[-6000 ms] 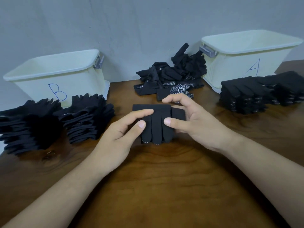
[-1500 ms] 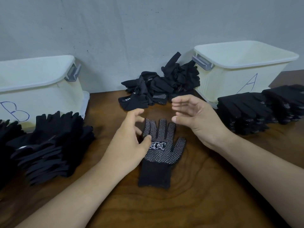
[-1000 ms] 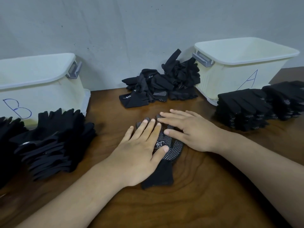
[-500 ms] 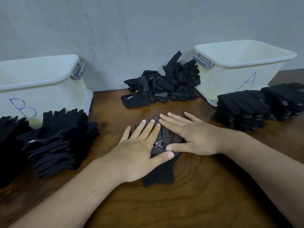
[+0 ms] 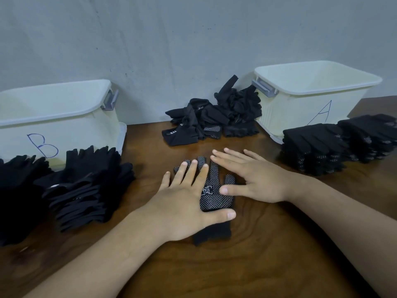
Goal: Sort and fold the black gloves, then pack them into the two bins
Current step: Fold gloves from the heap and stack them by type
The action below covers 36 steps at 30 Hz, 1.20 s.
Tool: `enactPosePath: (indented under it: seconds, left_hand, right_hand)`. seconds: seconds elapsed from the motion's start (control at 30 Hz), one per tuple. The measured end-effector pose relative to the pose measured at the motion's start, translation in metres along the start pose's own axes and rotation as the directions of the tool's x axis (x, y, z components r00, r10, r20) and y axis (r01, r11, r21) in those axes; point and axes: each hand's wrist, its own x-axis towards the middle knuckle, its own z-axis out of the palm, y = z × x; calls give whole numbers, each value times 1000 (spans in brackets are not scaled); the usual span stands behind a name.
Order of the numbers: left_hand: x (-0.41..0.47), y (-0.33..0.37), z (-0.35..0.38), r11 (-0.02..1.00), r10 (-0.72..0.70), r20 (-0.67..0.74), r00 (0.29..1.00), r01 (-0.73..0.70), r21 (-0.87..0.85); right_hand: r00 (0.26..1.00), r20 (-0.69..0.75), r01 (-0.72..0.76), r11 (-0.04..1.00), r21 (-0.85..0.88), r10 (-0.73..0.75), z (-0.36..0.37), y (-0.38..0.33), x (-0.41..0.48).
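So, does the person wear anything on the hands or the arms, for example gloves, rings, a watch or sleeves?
No. The left hand and the right hand are bare: no gloves, rings or watch. The nails are short and unpainted. The forearms are bare too; no sleeve shows in the picture.

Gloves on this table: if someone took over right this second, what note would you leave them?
Left hand and right hand: both open, pressing one dotted glove flat on the table.
Done: plain stacks sit before bin B, dotted stacks before bin A.
To do: fold this glove, sort the loose pile by the wall, pack all stacks; no gloves show in either bin.
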Motion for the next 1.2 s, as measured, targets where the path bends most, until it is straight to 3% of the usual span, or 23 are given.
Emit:
enactPosePath:
  seconds: [0.13, 0.27, 0.37, 0.5, 0.63, 0.77, 0.83, 1.0, 1.2]
  left_hand:
    - [8, -5, -11, 982, 9, -301, 954, -65, -179]
    - [24, -22, -4, 902, -113, -500, 858, -123, -415]
    - [28, -26, -3, 874, -171, -541, 823, -127, -470]
    - [29, -25, -3, 892, -156, -600, 785, -149, -426]
    - [32, -27, 1, 860, -157, -609, 778, -195, -471]
    - [30, -29, 0, 802, -157, -577, 802, -237, -548]
    - [29, -30, -1, 790, -163, -565, 809, -236, -566]
    - [25, -23, -5, 782, -198, -564, 802, -218, -584]
    - [27, -21, -2, 850, -156, -572, 805, -186, -493]
  right_hand:
    - [974, -218, -35, 992, 120, 60, 1, 3, 9]
    - [918, -374, -177, 981, -83, 134, -2, -1, 39]
    - [891, -430, -259, 941, -218, 146, -3, 2, 64]
    - [859, -490, -313, 909, -274, 148, -9, 7, 89]
    - [741, -665, -301, 933, -197, 98, -16, 8, 87]
    - [616, -762, -153, 979, 137, 203, -38, 9, 77]
    - [650, -726, -152, 975, 164, 223, -46, 12, 76]
    - [825, -547, -248, 961, -119, 145, -21, 15, 82]
    - [822, -547, -324, 920, -222, 158, -12, 17, 96]
